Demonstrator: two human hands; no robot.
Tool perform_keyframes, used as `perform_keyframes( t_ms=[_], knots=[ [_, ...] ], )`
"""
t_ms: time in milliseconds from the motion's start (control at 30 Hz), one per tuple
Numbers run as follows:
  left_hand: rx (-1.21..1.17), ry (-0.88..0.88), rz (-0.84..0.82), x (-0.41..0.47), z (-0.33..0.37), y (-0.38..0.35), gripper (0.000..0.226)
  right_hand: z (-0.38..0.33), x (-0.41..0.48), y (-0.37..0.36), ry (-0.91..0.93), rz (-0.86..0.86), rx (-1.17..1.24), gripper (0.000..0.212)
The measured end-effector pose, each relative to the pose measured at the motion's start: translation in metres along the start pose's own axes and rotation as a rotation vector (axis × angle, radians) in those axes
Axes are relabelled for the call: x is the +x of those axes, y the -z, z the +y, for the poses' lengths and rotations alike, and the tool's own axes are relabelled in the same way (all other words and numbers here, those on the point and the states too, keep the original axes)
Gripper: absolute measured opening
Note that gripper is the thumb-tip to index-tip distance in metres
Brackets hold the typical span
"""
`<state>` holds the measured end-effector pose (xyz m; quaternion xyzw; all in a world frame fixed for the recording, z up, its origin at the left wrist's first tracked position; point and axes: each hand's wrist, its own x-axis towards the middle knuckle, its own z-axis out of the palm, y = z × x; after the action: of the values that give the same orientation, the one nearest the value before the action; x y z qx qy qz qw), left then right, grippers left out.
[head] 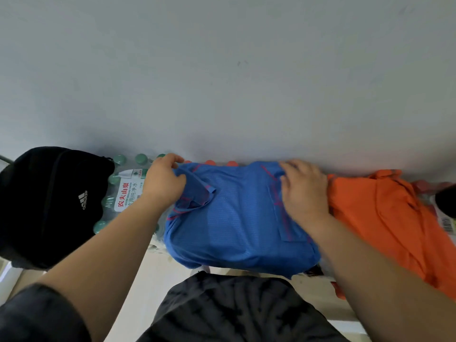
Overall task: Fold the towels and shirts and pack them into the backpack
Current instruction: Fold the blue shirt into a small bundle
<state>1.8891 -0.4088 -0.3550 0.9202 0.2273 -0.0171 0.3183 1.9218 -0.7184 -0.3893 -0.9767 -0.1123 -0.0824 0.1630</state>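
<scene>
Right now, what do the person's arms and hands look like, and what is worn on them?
Both forearms are bare. The left hand and the right hand wear no gloves, and no ring, watch or bracelet shows. A dark grey short sleeve covers the left upper arm; the right upper arm is out of view.

A pack of water bottles (108, 201) with green caps (141, 159) stood by the pale wall (222, 70). Its label (127, 196) had red writing. A few orange caps (211, 162) peeked out farther right, maybe from more bottles. The floor (158, 280) was light.
</scene>
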Motion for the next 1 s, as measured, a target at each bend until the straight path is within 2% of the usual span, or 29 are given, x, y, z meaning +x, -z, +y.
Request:
perform_keyframes(
  t_ms=[67, 133, 167, 233, 333, 433, 500, 567, 633, 767, 800, 867, 933, 1000],
  knots=[
    [0.070, 0.041, -0.132, 0.012, -0.004, 0.003, 0.064, 0.025, 0.015, 0.009, -0.120, -0.069, -0.046, 0.048],
    [0.158, 0.050, -0.288, 0.021, -0.004, 0.006, 0.081, 0.041, 0.028, 0.014, -0.171, -0.269, -0.091, 0.063],
    [0.197, 0.030, -0.334, 0.023, -0.003, 0.008, 0.082, 0.045, 0.033, 0.015, -0.175, -0.357, -0.096, 0.068],
    [0.268, -0.017, -0.359, 0.028, -0.002, 0.009, 0.079, 0.044, 0.039, 0.017, -0.159, -0.443, -0.070, 0.069],
    [0.345, -0.030, -0.359, 0.034, 0.000, 0.009, 0.077, 0.037, 0.043, 0.020, -0.134, -0.464, -0.044, 0.066],
    [0.330, 0.000, -0.368, 0.040, -0.001, 0.008, 0.066, 0.032, 0.049, 0.022, -0.161, -0.503, -0.041, 0.042],
    [0.360, -0.023, -0.405, 0.043, -0.001, 0.007, 0.048, 0.029, 0.054, 0.023, -0.175, -0.537, -0.057, 0.021],
    [0.402, -0.072, -0.459, 0.046, 0.000, 0.008, 0.029, 0.027, 0.057, 0.026, -0.191, -0.567, -0.071, 0.026],
    [0.408, -0.121, -0.496, 0.049, 0.001, 0.009, 0.022, 0.025, 0.060, 0.030, -0.207, -0.575, -0.073, 0.028],
    [0.346, -0.165, -0.447, 0.053, 0.006, 0.016, 0.017, 0.023, 0.064, 0.036, -0.284, -0.569, 0.010, 0.023],
    [0.338, -0.187, -0.418, 0.054, 0.010, 0.019, 0.015, 0.021, 0.064, 0.037, -0.344, -0.569, 0.099, 0.018],
    [0.332, -0.245, -0.354, 0.056, 0.018, 0.025, 0.026, 0.017, 0.065, 0.042, -0.505, -0.545, 0.320, 0.009],
    [0.337, -0.296, -0.264, 0.056, 0.027, 0.033, 0.028, 0.017, 0.068, 0.046, -0.596, -0.463, 0.463, 0.007],
    [0.289, -0.349, -0.144, 0.056, 0.037, 0.041, 0.021, 0.017, 0.070, 0.048, -0.575, -0.344, 0.517, 0.008]
  ],
)
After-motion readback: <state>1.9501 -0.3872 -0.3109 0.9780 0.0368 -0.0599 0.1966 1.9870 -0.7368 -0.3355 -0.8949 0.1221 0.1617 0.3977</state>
